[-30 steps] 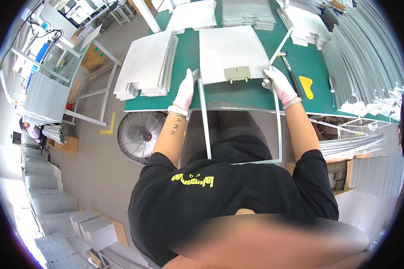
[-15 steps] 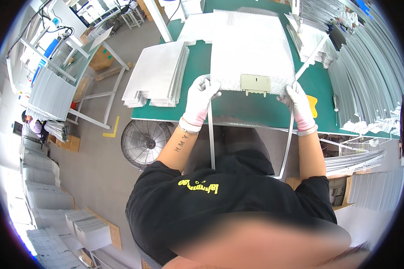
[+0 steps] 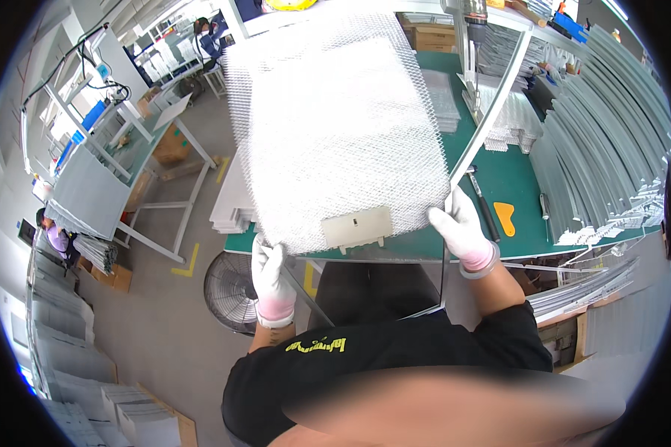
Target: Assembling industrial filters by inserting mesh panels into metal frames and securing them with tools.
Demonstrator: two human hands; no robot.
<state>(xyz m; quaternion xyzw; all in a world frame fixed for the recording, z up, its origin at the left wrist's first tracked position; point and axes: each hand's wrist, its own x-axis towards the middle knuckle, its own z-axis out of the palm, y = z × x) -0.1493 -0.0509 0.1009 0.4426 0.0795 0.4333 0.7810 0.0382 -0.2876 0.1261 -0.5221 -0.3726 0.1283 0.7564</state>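
A large white mesh sheet (image 3: pixel 343 127) is raised at a tilt over the green bench. A beige rectangular plate (image 3: pixel 358 227) with small feet sits at its near edge. My gloved left hand (image 3: pixel 272 279) is closed at the sheet's near left corner, where a thin metal strip also runs down toward my body. My gloved right hand (image 3: pixel 462 227) grips a thin metal frame (image 3: pixel 492 112) at the near right corner. That frame's strip runs up past the sheet's right side and down toward my lap. The glove hides exactly how sheet and frame meet.
On the green bench (image 3: pixel 525 175) lie a hammer (image 3: pixel 486 208), a yellow scraper-like piece (image 3: pixel 505 218) and a slim handled tool (image 3: pixel 544 206). Long grey strips (image 3: pixel 604 141) are stacked at right. A power driver (image 3: pixel 476 18) hangs at the back. A floor fan (image 3: pixel 231 290) stands left.
The mesh sheet has come up off the bench, nearer and to the left. Both hands have moved toward my body, the left one also leftward. The hammer now shows.
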